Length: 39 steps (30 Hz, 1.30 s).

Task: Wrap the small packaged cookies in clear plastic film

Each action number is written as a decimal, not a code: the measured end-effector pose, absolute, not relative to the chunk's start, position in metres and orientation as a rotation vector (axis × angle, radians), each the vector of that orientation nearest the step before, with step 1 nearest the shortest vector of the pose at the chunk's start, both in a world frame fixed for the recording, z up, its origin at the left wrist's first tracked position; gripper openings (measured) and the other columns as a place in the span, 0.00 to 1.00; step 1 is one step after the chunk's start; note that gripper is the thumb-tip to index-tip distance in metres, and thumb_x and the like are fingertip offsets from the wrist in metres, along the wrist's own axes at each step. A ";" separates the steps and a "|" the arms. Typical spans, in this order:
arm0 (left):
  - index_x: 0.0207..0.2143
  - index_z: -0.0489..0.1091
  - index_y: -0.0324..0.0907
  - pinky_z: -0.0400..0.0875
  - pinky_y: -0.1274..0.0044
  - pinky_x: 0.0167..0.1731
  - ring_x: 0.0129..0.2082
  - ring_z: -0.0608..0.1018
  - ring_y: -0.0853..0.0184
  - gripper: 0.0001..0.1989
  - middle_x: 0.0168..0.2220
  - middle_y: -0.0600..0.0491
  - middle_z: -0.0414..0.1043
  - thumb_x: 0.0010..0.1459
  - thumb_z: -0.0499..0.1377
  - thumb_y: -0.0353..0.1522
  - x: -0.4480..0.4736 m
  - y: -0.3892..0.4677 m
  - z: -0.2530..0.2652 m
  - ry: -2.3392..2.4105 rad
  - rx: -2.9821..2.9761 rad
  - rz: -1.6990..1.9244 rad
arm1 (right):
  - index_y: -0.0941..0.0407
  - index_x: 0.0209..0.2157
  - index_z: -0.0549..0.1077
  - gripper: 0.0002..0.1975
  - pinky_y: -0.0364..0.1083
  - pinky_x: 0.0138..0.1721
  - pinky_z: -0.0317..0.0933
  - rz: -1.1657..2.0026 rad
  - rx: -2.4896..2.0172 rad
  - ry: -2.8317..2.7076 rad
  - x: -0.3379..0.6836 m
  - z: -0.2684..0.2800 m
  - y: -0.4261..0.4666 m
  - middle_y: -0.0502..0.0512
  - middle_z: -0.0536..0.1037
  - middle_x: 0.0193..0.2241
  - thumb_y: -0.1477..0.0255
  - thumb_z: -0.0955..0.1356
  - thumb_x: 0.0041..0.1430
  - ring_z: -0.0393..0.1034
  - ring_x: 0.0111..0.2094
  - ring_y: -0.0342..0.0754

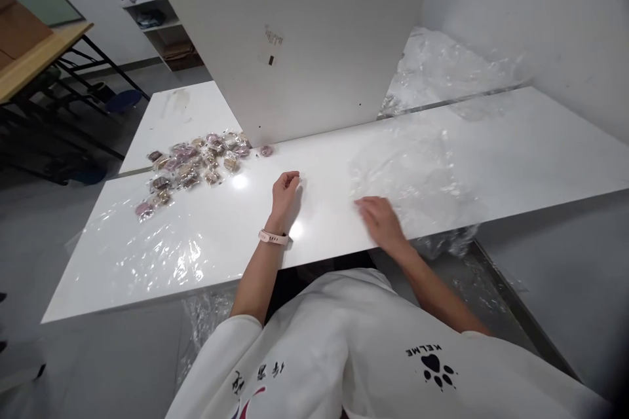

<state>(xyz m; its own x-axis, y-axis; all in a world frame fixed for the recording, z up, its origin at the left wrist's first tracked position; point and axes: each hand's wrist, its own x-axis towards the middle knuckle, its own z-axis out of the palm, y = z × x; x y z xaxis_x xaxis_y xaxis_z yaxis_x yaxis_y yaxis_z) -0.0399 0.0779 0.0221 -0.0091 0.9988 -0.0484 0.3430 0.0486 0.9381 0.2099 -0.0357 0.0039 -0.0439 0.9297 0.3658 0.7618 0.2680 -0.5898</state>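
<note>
My left hand (285,192), with a pale pink band on its wrist, is just above the white table (322,163). Its fingers are curled in; anything between them is too small to make out. To its right, my right hand (382,221) is slightly blurred, its fingers pressed together and pointing left. Beside that hand lie clear plastic bags (417,170), spread flat and overlapping. Whether the fingertips grip anything is unclear. Left of my left hand is a loose pile of small wrapped pieces (189,160), brown, tan and pinkish, in clear wrappers.
A tall white panel (314,39) stands at the table's back edge. One pinkish wrapped piece (266,151) lies near its base. More clear plastic (157,252) covers the table's left front and hangs over the edge. Behind are a wooden-topped table (44,55) and a blue stool (122,101).
</note>
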 end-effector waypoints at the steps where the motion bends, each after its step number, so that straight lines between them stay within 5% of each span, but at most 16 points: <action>1: 0.48 0.69 0.43 0.72 0.73 0.42 0.44 0.77 0.65 0.13 0.46 0.47 0.75 0.64 0.54 0.37 -0.041 0.068 0.025 1.457 1.380 0.951 | 0.51 0.51 0.77 0.18 0.61 0.54 0.66 0.418 -1.410 -1.966 0.190 0.016 -0.048 0.59 0.78 0.47 0.66 0.59 0.69 0.70 0.51 0.56; 4: 0.55 0.65 0.45 0.72 0.72 0.43 0.48 0.76 0.63 0.20 0.54 0.44 0.71 0.65 0.55 0.42 -0.045 0.033 0.039 1.486 1.418 0.909 | 0.44 0.57 0.72 0.18 0.59 0.56 0.67 0.748 -1.088 -2.182 0.157 0.057 -0.079 0.53 0.76 0.54 0.62 0.63 0.68 0.69 0.55 0.54; 6: 0.58 0.63 0.47 0.72 0.70 0.46 0.54 0.73 0.59 0.22 0.60 0.43 0.66 0.64 0.56 0.44 -0.048 0.014 0.049 1.533 1.542 0.950 | 0.42 0.56 0.73 0.17 0.55 0.49 0.72 0.863 -1.050 -2.094 0.163 0.075 -0.085 0.52 0.79 0.50 0.60 0.64 0.68 0.74 0.50 0.52; 8: 0.59 0.63 0.49 0.73 0.69 0.45 0.57 0.71 0.57 0.22 0.63 0.43 0.61 0.64 0.56 0.44 -0.052 0.004 0.056 1.575 1.600 0.990 | 0.43 0.55 0.73 0.17 0.55 0.43 0.74 0.764 -1.224 -1.878 0.186 0.078 -0.074 0.53 0.80 0.46 0.59 0.62 0.69 0.76 0.45 0.51; 10: 0.60 0.62 0.50 0.74 0.70 0.39 0.52 0.75 0.57 0.24 0.63 0.42 0.61 0.64 0.57 0.45 -0.055 0.006 0.058 1.593 1.522 0.976 | 0.46 0.58 0.71 0.21 0.60 0.48 0.71 0.499 -1.499 -1.686 0.214 0.064 -0.052 0.57 0.78 0.51 0.56 0.59 0.69 0.74 0.49 0.55; 12: 0.62 0.59 0.48 0.74 0.71 0.33 0.42 0.79 0.60 0.28 0.59 0.39 0.66 0.62 0.59 0.45 -0.054 0.014 0.057 1.542 1.350 0.897 | 0.51 0.63 0.67 0.28 0.68 0.57 0.61 0.300 -1.771 -1.633 0.240 0.040 -0.028 0.63 0.71 0.59 0.53 0.57 0.69 0.64 0.60 0.62; 15: 0.60 0.61 0.44 0.71 0.75 0.28 0.28 0.77 0.68 0.28 0.39 0.46 0.76 0.60 0.62 0.40 -0.052 0.030 0.051 1.291 1.172 0.761 | 0.55 0.67 0.58 0.37 0.72 0.63 0.48 0.301 -2.021 -1.821 0.261 0.002 -0.007 0.66 0.57 0.68 0.47 0.56 0.65 0.48 0.69 0.68; 18: 0.52 0.69 0.42 0.65 0.80 0.23 0.20 0.70 0.75 0.22 0.24 0.58 0.69 0.53 0.64 0.29 -0.062 0.046 0.048 1.181 1.160 0.870 | 0.53 0.69 0.54 0.39 0.70 0.66 0.42 0.313 -2.001 -2.047 0.263 -0.018 -0.003 0.63 0.48 0.71 0.46 0.54 0.65 0.38 0.71 0.64; 24: 0.42 0.69 0.43 0.61 0.82 0.19 0.18 0.68 0.75 0.17 0.23 0.61 0.67 0.48 0.58 0.25 -0.130 0.070 0.052 1.588 1.129 1.379 | 0.50 0.69 0.55 0.33 0.65 0.69 0.39 0.377 -1.823 -2.278 0.250 -0.016 0.046 0.56 0.49 0.72 0.51 0.50 0.69 0.41 0.72 0.56; 28: 0.47 0.70 0.44 0.73 0.71 0.38 0.34 0.76 0.64 0.17 0.32 0.52 0.72 0.55 0.55 0.25 -0.163 0.072 0.054 1.927 1.413 1.292 | 0.53 0.66 0.61 0.31 0.67 0.68 0.39 0.407 -1.693 -2.348 0.242 -0.005 0.118 0.60 0.53 0.70 0.53 0.57 0.68 0.45 0.71 0.59; 30: 0.50 0.71 0.43 0.66 0.60 0.55 0.53 0.72 0.55 0.18 0.47 0.45 0.73 0.57 0.54 0.25 -0.175 0.071 0.051 2.190 1.571 1.224 | 0.54 0.62 0.66 0.29 0.70 0.66 0.39 0.307 -1.639 -2.268 0.238 0.010 0.140 0.62 0.60 0.67 0.53 0.61 0.66 0.49 0.69 0.63; 32: 0.56 0.68 0.43 0.52 0.53 0.64 0.66 0.58 0.48 0.22 0.62 0.41 0.62 0.58 0.56 0.27 -0.185 0.070 0.046 2.409 1.606 1.093 | 0.53 0.60 0.68 0.27 0.72 0.65 0.42 0.150 -1.558 -2.161 0.230 0.028 0.139 0.63 0.64 0.64 0.54 0.61 0.66 0.52 0.67 0.65; 35: 0.66 0.57 0.45 0.42 0.47 0.65 0.71 0.42 0.42 0.33 0.72 0.41 0.41 0.59 0.59 0.37 -0.195 0.072 0.032 2.516 1.525 0.737 | 0.52 0.64 0.64 0.26 0.69 0.63 0.51 0.074 -1.466 -2.161 0.204 0.049 0.089 0.61 0.66 0.63 0.57 0.56 0.71 0.56 0.65 0.62; 39: 0.72 0.41 0.49 0.40 0.44 0.63 0.72 0.37 0.40 0.43 0.74 0.41 0.30 0.60 0.56 0.49 -0.192 0.084 0.017 2.541 1.492 0.486 | 0.50 0.67 0.60 0.27 0.64 0.65 0.50 0.178 -1.364 -2.485 0.167 0.029 -0.002 0.57 0.56 0.69 0.56 0.55 0.71 0.48 0.69 0.60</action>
<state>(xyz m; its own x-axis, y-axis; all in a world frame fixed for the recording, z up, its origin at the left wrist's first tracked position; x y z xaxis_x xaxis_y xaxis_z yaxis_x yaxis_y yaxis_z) -0.1923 0.0844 0.0174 -0.4919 0.8701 0.0297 0.8197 0.4513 0.3527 0.1673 -0.0018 0.0289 -0.5041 0.8400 0.2007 0.8027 0.5415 -0.2498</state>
